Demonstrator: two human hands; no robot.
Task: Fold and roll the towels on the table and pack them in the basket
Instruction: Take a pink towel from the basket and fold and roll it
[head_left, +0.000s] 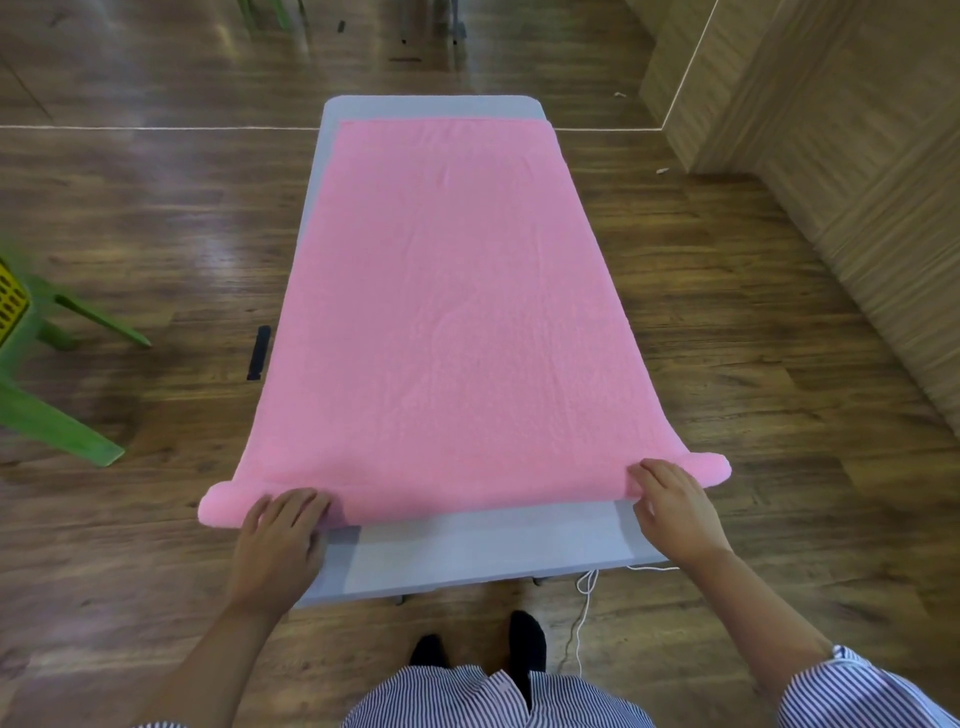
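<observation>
While the pink towel (457, 312) lies flat and long on the grey table (483, 556), its near end is curled up into a small, soft roll. That roll sticks out a little past the table on the left and on the right. Most of the towel is not rolled yet and reaches almost to the far end of the table.

The left hand (283, 535) rests on the left part of the roll, with its fingers close together and bent over the cloth. The right hand (672, 506) is on the right part of the roll, and its fingers pinch and curl around the roll's edge. Both hands press on the towel, not around it.

I think the rolling step has only just begun. The folding looks done, and the packing is far off. Next, both hands should push the roll away toward the far end, at the same speed, so it stays straight and tight. If one side goes faster, the roll could turn crooked.

A yellow thing with holes (10, 301) sits on a green chair (47, 410) at the far left. It may be the basket, but I cannot tell.
</observation>
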